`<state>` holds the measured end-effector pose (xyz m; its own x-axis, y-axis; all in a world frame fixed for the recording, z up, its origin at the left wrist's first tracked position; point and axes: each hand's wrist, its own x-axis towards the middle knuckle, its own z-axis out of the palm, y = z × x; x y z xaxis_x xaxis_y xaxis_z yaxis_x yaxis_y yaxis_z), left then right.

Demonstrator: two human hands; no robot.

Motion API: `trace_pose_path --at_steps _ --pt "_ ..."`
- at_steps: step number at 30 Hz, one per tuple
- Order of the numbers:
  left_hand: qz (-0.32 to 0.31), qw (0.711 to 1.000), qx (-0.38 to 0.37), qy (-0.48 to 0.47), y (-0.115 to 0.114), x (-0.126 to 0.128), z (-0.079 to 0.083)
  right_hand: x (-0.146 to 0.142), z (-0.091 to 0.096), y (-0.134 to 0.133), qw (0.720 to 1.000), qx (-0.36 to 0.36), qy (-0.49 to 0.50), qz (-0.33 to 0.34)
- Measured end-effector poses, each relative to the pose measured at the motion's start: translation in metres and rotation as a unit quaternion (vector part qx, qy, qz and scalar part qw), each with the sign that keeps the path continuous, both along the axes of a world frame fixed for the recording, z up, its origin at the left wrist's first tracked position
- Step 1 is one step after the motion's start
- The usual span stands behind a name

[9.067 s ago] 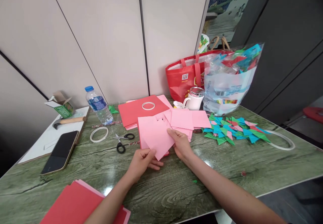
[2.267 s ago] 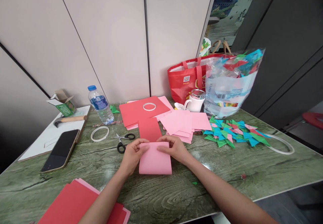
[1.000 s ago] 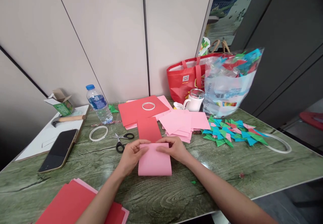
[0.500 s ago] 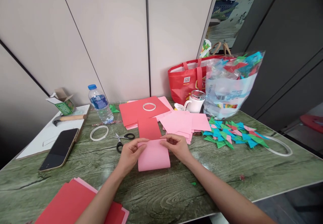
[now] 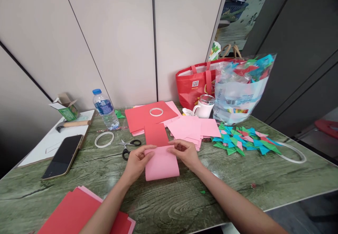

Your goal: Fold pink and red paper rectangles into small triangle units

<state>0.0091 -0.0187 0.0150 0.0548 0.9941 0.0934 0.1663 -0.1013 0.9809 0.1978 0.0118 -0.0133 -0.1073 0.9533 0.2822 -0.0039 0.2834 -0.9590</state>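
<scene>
A pink paper sheet point(image 5: 161, 165), folded over toward its far edge, lies on the green wood-grain table point(image 5: 185, 198). My left hand point(image 5: 137, 160) pinches its far left corner. The far right corner is pinched by my right hand point(image 5: 186, 153). Just behind the sheet lies a red paper strip point(image 5: 155, 134). A loose pile of pink paper squares point(image 5: 194, 128) sits to the right of it.
Scissors point(image 5: 129, 146), a tape ring point(image 5: 104, 139), a water bottle point(image 5: 103, 108), a phone point(image 5: 63, 156) and a hammer point(image 5: 71, 124) lie left. Red sheets point(image 5: 148, 114) and a mug point(image 5: 204, 106) stand behind. Folded coloured triangles point(image 5: 244, 139) lie right. More red sheets point(image 5: 76, 213) sit near left.
Since nine seconds ago a pink square went from the pile to the table and got folded over. In the last second both hands stay pinching its far edge, shifting barely.
</scene>
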Motion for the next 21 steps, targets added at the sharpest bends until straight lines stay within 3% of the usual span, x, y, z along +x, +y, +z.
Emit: trace_pose_path --at_steps 10,16,21 --pt "-0.012 1.0 0.002 0.018 0.0004 -0.0022 -0.0018 0.0008 0.0021 -0.0007 1.0 -0.01 -0.002 0.01" --pt "-0.027 0.999 -0.019 -0.02 0.0012 -0.0022 -0.0037 0.0008 0.0032 -0.001 1.0 -0.017 -0.003 0.023" --pt "-0.07 0.993 -0.073 -0.059 0.0013 -0.0011 -0.0074 0.0012 0.0058 -0.0018 0.992 0.006 -0.071 0.101"
